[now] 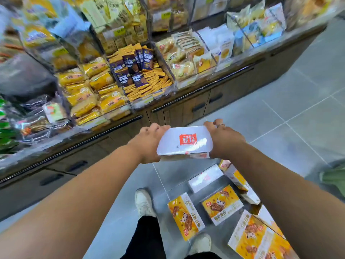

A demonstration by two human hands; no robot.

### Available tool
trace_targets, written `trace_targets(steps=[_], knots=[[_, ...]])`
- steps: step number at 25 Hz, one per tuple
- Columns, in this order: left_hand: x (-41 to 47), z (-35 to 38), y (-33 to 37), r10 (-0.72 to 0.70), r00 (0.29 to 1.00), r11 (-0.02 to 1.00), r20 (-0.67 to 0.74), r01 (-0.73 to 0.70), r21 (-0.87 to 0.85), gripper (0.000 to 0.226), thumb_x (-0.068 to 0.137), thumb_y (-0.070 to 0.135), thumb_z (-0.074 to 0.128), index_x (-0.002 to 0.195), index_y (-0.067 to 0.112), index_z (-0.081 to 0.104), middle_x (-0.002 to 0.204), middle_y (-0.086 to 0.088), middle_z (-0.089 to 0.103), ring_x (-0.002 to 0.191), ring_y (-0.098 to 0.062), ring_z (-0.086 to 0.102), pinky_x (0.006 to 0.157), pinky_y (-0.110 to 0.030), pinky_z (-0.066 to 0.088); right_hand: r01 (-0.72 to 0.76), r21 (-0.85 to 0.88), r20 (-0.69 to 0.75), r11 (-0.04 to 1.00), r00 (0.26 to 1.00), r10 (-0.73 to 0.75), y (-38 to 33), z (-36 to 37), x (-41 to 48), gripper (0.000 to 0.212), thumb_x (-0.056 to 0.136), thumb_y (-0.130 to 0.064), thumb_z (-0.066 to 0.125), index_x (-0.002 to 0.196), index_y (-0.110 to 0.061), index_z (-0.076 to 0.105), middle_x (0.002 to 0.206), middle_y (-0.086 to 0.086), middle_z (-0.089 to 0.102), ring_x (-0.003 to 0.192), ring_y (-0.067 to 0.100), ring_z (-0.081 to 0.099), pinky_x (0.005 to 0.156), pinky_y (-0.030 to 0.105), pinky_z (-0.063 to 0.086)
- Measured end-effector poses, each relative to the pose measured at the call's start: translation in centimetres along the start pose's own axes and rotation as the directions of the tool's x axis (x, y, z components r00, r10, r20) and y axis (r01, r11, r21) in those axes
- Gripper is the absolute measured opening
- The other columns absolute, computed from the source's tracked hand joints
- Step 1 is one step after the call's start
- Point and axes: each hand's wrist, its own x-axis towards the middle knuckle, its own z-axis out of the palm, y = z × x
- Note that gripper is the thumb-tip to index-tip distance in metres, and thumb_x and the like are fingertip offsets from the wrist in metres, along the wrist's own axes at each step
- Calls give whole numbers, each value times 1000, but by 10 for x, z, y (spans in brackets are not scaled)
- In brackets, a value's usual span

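Observation:
I hold a white box [184, 143] with a red logo out in front of me, above the floor and just in front of the snack display. My left hand [151, 143] grips its left end, fingers curled over the far edge. At the box's right end my right hand [223, 139], a ring on one finger, grips the same way. The box lies flat with its white face up.
A low wooden cabinet [186, 107] carries clear bins of wrapped snacks, among them purple and orange packets [138, 70] and yellow cakes [89, 86]. Several yellow-and-white boxes [222, 204] lie on the grey tiled floor by my white shoes [143, 202].

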Motion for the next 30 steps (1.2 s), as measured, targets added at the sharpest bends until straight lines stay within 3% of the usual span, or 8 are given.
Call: trace_targets(steps=[4, 8, 12, 19, 27, 30], knots=[[-82, -58, 6, -102, 995, 988, -11, 100, -116, 103, 71, 32, 78, 150, 30, 12, 142, -4, 28, 125, -32, 41, 99, -40, 41, 65, -69, -21, 995, 998, -67, -37, -68, -50, 87, 60, -41, 80, 127, -30, 25, 132, 9, 35, 101, 35, 61, 76, 43, 52], [-154, -92, -1, -187, 982, 976, -6, 185, -114, 103, 72, 35, 78, 151, 29, 12, 148, -4, 27, 132, -31, 37, 107, -42, 37, 182, -72, 38, 981, 983, -180, -81, -112, -90, 87, 64, -43, 79, 131, -24, 26, 137, 12, 30, 104, 38, 59, 82, 44, 51], [-235, -114, -19, -259, 965, 964, -37, 255, -80, 104, 71, 23, 79, 152, 24, 13, 148, -6, 29, 130, -28, 40, 104, -36, 38, 305, -79, 74, 949, 951, -299, -144, -142, -126, 101, 66, -36, 82, 143, -23, 19, 144, 14, 27, 116, 35, 54, 86, 39, 48], [-399, -112, -94, -428, 898, 897, -97, 409, -170, 111, 63, 23, 82, 151, 24, 14, 140, -9, 31, 122, -34, 45, 101, -45, 44, 487, -142, 66, 862, 874, -482, -296, -170, -187, 108, 68, -39, 82, 149, -22, 13, 152, 10, 25, 134, 32, 37, 103, 44, 41], [-589, -90, -176, -555, 815, 817, -164, 498, -291, 106, 66, 23, 81, 150, 26, 17, 140, -7, 32, 124, -30, 43, 103, -40, 40, 641, -217, 88, 736, 764, -639, -476, -166, -265, 105, 68, -36, 82, 148, -21, 15, 146, 13, 31, 127, 32, 43, 99, 37, 43], [-653, -79, -203, -608, 770, 780, -193, 533, -329, 105, 66, 25, 80, 150, 28, 17, 143, -5, 31, 126, -28, 42, 106, -39, 38, 697, -229, 89, 679, 710, -699, -537, -165, -291, 100, 67, -36, 82, 144, -21, 20, 139, 10, 34, 115, 29, 48, 85, 33, 44]])
